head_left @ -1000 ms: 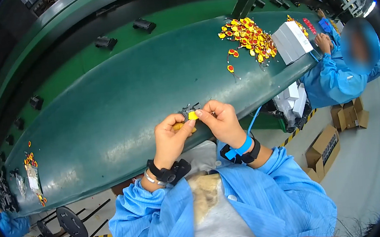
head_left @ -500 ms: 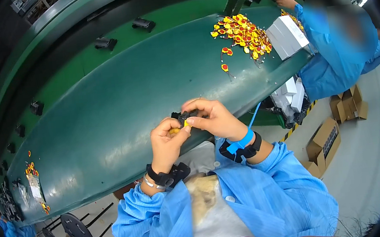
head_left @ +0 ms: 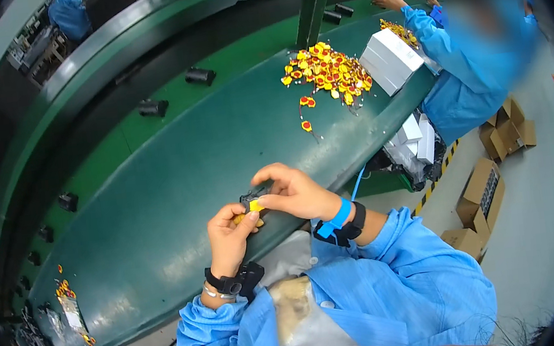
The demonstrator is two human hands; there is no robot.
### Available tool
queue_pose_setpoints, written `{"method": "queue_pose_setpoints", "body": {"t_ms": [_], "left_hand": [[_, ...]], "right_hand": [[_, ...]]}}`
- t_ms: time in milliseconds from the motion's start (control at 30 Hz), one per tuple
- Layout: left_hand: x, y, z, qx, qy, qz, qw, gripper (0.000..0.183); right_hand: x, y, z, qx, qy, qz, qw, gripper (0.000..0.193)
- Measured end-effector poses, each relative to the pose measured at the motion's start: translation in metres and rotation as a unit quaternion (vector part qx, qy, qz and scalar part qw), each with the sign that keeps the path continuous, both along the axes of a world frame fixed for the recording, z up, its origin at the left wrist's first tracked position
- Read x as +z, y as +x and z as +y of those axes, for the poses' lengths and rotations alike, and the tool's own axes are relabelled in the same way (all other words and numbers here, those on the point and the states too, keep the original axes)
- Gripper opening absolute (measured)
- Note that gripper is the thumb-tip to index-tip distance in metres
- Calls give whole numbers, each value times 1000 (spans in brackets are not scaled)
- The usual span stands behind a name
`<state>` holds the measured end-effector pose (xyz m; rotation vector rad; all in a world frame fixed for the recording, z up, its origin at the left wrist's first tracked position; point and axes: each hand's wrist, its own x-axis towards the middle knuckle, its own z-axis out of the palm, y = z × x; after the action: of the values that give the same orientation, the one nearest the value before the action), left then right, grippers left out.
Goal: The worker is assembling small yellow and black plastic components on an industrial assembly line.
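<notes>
Both hands meet over the near edge of the green work surface (head_left: 175,178). A small black part (head_left: 251,195) is held by my left hand (head_left: 228,238), its fingers curled beneath and partly hiding it. On that part sits a small yellow piece (head_left: 256,205), which the thumb of my right hand (head_left: 298,194) presses. The right index finger arches over the black part, and the other right fingers are partly hidden. Farther off lies a pile of yellow and red pieces with thin wires (head_left: 330,71), a few of them loose on its near side.
A white box (head_left: 391,61) stands beside the pile, with a person in blue (head_left: 467,76) to its right. Black parts (head_left: 200,76) rest spaced along the green strip beyond. More pieces and a bag (head_left: 72,311) lie far left. Cardboard boxes (head_left: 481,197) are on the floor at right.
The view has shifted, so the pile and white box appear farther left. My right index finger has lifted off the black part; the yellow piece now shows more plainly between the hands.
</notes>
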<state>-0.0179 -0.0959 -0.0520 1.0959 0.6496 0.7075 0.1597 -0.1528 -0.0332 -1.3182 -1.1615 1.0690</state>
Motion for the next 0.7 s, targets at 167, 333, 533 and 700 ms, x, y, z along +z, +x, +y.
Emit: {"method": "queue_pose_setpoints", "body": {"t_ms": [167, 333, 533, 700], "left_hand": [[29, -1, 48, 56, 105, 30, 992, 9], [52, 33, 127, 77, 230, 62, 968, 11], [69, 147, 198, 70, 559, 146, 813, 14], [57, 226, 237, 84, 614, 229, 751, 17]], "right_hand": [[-9, 66, -9, -266, 65, -9, 962, 31], [-28, 109, -27, -336, 10, -227, 914, 22], [-25, 104, -29, -340, 77, -329, 878, 5], [-29, 104, -29, -353, 61, -340, 869, 6]]}}
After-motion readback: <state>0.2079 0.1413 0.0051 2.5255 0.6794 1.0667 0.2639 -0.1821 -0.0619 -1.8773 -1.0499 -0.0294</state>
